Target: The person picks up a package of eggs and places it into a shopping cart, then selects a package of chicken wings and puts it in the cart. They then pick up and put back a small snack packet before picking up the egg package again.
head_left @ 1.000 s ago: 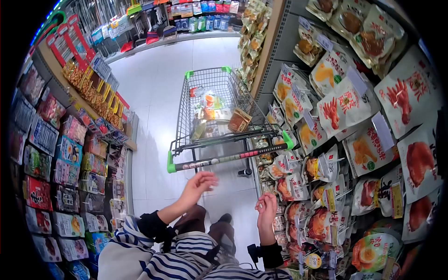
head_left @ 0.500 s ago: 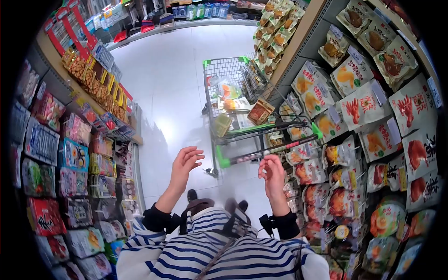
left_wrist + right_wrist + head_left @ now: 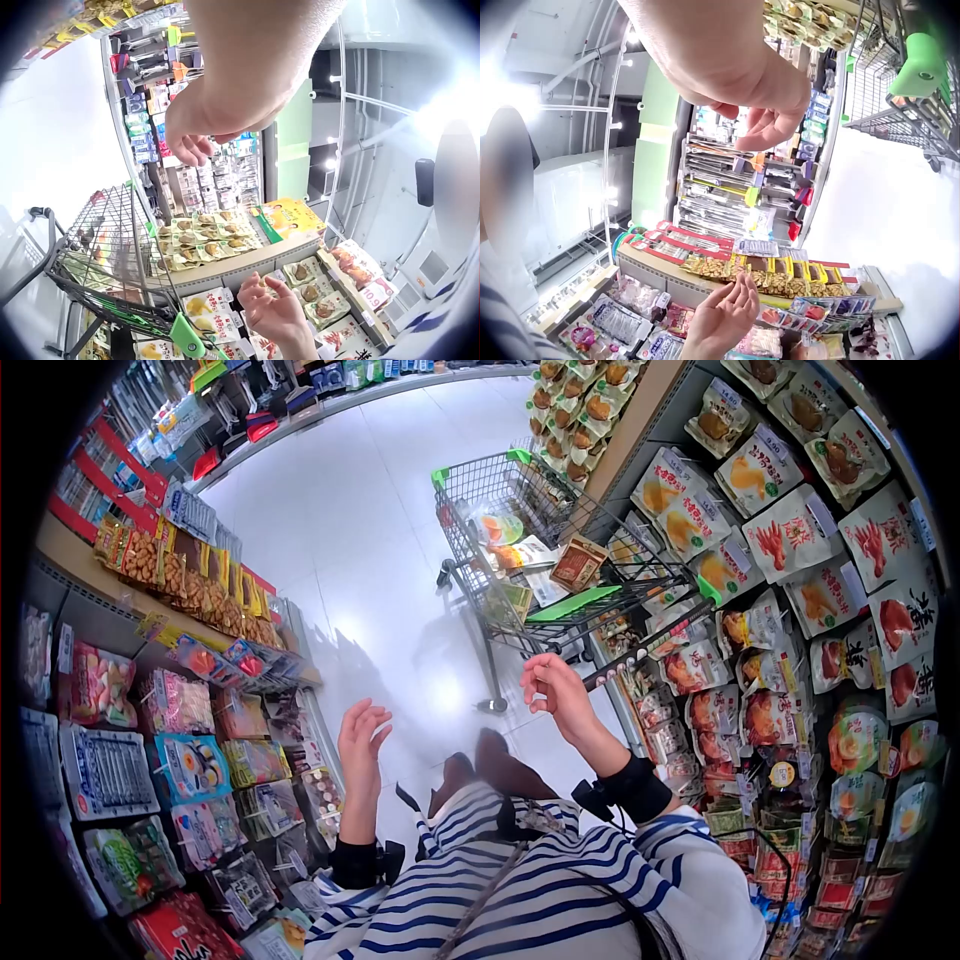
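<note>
My left hand [image 3: 362, 745] is raised over the floor on the left, fingers loosely bent with nothing in them. The right hand [image 3: 562, 705], also holding nothing, hovers near the handle end of a wire shopping cart [image 3: 575, 604] with green corners. Its dark handle bar [image 3: 650, 648] lies just beyond the right fingers. Inside the cart are a brown package [image 3: 578, 564], a white-and-orange bag [image 3: 525, 553] and a greenish packet [image 3: 508, 600]. In the left wrist view, the left hand [image 3: 206, 124] has its fingers curving down; the right wrist view shows the right hand [image 3: 757, 97] likewise.
Shelves of bagged snacks [image 3: 790, 535] line the right side, close to the cart. Along the left runs a shelf with nut packs [image 3: 190, 580] and hanging packets [image 3: 190, 765]. Pale floor [image 3: 370, 530] stretches ahead toward brushes and dustpans [image 3: 262, 425].
The cart has shifted right and turned, its handle now angled against the right shelves. Both hands, empty throughout, rose and spread apart. The head view has moved and turned.
</note>
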Available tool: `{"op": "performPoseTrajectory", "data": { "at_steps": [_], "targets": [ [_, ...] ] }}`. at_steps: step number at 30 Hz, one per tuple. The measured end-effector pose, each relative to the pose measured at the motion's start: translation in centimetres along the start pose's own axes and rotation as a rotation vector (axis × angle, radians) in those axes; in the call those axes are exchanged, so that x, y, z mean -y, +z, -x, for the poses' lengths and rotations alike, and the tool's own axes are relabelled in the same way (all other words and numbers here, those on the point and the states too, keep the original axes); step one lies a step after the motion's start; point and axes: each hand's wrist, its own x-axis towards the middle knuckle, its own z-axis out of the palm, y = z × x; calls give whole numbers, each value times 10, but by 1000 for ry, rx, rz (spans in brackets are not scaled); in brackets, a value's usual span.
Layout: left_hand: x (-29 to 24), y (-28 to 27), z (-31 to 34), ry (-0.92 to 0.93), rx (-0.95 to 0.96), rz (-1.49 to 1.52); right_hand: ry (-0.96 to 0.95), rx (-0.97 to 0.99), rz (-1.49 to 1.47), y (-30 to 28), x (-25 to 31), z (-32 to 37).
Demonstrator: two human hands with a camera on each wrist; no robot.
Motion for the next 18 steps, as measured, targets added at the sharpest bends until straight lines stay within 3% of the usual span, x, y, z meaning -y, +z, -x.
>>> {"op": "performPoseTrajectory", "data": {
  "at_steps": [7,18],
  "targets": [
    [-18,-3,-47,21,24,13,-1,-25,39,16,3,-40],
    [-50,52,-175,-102,285,-170,-60,-198,-126,-9,31,-113]
  ]
}}
